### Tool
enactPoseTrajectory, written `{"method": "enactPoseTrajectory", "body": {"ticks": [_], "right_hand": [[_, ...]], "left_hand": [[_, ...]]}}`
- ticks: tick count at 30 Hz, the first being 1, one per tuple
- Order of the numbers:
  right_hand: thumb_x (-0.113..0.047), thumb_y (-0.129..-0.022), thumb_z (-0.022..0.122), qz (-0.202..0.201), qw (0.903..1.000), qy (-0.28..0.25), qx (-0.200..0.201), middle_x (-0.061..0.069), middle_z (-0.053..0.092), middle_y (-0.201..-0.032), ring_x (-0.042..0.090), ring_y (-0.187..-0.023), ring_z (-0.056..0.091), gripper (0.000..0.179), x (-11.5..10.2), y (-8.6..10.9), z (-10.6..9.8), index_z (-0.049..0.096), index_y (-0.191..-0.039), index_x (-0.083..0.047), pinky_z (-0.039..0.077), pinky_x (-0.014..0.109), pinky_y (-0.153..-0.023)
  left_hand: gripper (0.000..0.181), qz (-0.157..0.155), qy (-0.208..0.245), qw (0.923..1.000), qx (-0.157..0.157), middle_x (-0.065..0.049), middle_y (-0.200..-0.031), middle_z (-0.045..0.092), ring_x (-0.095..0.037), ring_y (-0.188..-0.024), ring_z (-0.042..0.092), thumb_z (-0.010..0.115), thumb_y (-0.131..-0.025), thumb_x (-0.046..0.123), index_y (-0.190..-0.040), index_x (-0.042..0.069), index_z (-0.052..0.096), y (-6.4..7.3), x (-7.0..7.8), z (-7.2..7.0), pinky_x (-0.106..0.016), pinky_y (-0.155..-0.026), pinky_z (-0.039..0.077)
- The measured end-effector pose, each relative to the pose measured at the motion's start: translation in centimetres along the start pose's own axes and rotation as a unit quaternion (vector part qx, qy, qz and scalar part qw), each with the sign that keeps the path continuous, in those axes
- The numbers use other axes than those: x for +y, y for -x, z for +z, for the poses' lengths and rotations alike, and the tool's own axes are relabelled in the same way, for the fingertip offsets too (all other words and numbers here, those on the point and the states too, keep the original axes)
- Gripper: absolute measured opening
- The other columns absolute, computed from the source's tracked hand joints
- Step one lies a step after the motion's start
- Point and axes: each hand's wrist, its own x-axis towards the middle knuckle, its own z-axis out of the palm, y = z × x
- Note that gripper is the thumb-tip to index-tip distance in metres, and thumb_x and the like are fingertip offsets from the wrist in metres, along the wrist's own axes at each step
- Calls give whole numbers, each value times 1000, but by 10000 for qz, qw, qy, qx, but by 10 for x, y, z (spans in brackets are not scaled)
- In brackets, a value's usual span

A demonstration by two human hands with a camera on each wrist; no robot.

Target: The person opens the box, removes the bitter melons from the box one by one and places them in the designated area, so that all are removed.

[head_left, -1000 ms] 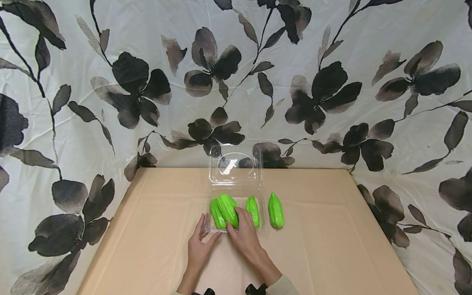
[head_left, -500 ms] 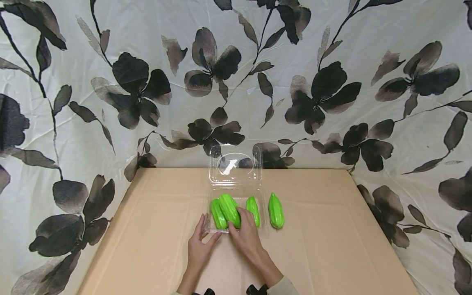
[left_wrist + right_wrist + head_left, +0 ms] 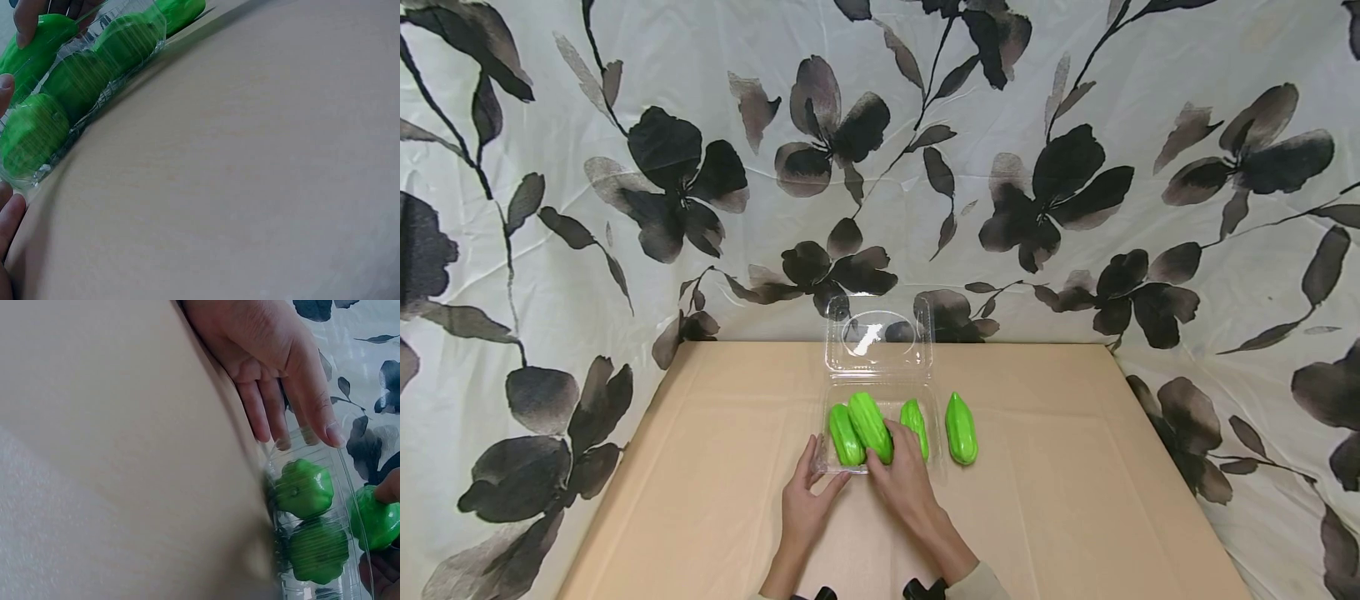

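Note:
My left hand (image 3: 803,504) grips the front left corner of a clear plastic clamshell container (image 3: 936,425), its thumb on the rim and fingers along the side wall. In the right wrist view that thumb (image 3: 334,432) presses the rim. Thumb and fingers of my right hand (image 3: 906,483) pinch a bright green ridged gourd (image 3: 870,423), tilted and raised above the others inside. A similar gourd (image 3: 846,437) lies at the container's left, another (image 3: 914,419) at its right. Between them, a middle gourd (image 3: 75,86) shows through the wall in the left wrist view, beneath the held one.
The hinged clear lid (image 3: 880,360) stands raised at the back, against floral cloth (image 3: 925,167). One more green gourd (image 3: 961,429) lies outside, just right of the container. All this rests on a tan tabletop (image 3: 1060,467).
My right hand and the gourd it holds have shifted slightly to the right, covering more of the middle one. The left hand and container have stayed in place.

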Motion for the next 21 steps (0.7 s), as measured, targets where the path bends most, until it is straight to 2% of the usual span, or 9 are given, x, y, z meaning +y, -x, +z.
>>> {"method": "enactPoseTrajectory", "body": {"ticks": [13, 21], "right_hand": [[-17, -87, 76, -29, 9999, -40, 130, 14, 64, -126, 27, -116, 60, 52, 4, -1, -3, 57, -132, 1, 57, 44, -98], [-17, -87, 74, 44, 9999, -88, 120, 15, 63, -127, 27, -117, 60, 53, 6, -1, -6, 56, -133, 2, 58, 46, -99]], "left_hand": [[87, 43, 22, 10000, 62, -4, -152, 51, -26, -129, 60, 85, -80, 30, -153, 12, 41, 0, 0, 1, -26, -99, 58], [87, 59, -30, 10000, 42, -5, -153, 51, -27, -128, 62, 85, -81, 32, -154, 12, 40, 0, 0, 1, -30, -100, 59]]}}
